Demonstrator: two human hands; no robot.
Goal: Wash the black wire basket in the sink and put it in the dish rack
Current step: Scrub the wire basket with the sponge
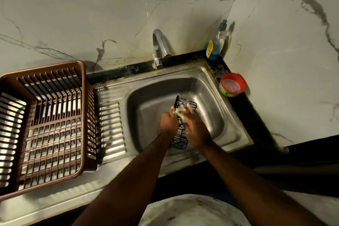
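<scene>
I see a steel sink unit (113, 97) set in a dark counter (244, 113). Left of the basin, a brown rack (45, 115) sits on the drainboard. Behind the basin's right corner stands a bottle (216, 46); right of it, a red tub (232, 84).

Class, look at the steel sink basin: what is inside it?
Inside the steel sink basin, both hands hold a black wire basket; the right hand presses a green sponge on it. The left hand grips its side. The drain is hidden.

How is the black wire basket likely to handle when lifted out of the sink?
The black wire basket is probably stiff and light, being open wirework. The suds on it and on the right hand suggest a slippery grip. The left hand steadies it.
</scene>
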